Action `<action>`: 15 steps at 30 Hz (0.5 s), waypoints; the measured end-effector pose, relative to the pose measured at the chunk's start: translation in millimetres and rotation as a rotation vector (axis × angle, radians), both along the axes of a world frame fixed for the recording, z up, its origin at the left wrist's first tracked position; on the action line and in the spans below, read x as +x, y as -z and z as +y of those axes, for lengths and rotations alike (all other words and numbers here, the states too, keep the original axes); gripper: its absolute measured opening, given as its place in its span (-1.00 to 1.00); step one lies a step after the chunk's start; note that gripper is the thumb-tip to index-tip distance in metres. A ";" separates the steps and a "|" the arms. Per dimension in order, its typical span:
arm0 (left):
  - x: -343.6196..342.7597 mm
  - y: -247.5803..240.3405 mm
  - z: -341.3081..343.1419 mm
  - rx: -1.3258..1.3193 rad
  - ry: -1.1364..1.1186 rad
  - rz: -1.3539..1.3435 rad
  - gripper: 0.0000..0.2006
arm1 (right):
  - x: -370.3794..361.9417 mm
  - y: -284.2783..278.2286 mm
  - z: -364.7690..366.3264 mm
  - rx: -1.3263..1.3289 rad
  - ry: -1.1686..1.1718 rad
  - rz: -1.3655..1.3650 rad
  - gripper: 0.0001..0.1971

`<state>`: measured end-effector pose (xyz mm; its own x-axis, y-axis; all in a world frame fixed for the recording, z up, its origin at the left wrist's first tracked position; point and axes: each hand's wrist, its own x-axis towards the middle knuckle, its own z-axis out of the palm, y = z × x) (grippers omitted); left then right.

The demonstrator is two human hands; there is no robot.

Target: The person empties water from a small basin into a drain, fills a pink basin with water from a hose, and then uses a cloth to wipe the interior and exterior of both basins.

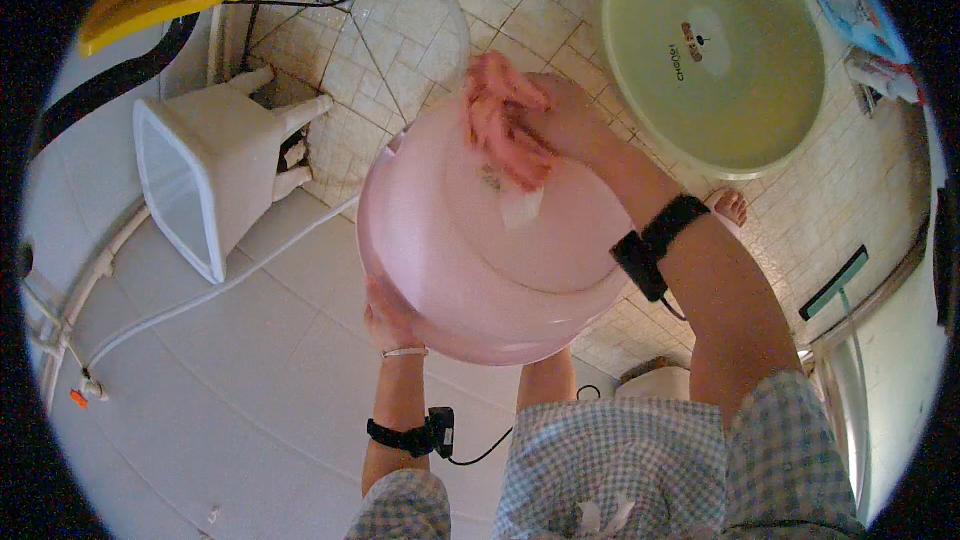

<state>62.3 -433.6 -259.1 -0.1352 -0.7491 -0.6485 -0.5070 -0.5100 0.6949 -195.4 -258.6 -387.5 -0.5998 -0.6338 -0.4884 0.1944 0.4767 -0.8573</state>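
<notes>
The fingers of the right hand (560,120) are bunched around a pink cloth (500,125) and press it against the upturned bottom of a pink basin (470,250), near the far edge of that bottom. The left hand (385,320) grips the basin's rim on the near, lower side, thumb on the outer wall and the other fingers hidden under it, so it holds the basin tilted in the air above the tiled floor (250,380).

The basin looks like thin, light plastic: stiff enough to hold by the rim, a little springy under pressure, and probably slick if wet, so the rolled rim is the safest hold. The cloth is soft and crumples freely.

Further out, a pale green basin (720,130) lies on the floor beyond the right arm, and a white stool (200,180) lies on its side to the left.
</notes>
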 end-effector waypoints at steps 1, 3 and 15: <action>7.0 0.6 -1.5 -0.008 -0.009 -0.006 -0.45 | -0.5 6.0 5.2 0.027 0.041 -0.028 -0.67; 17.1 5.8 -5.1 0.003 -0.032 0.038 -0.43 | 0.1 16.6 15.0 0.086 0.128 -0.082 -0.68; 33.6 6.5 3.2 -0.044 -0.079 -0.054 -0.37 | 74.3 -66.3 103.1 0.282 0.157 -0.010 -0.64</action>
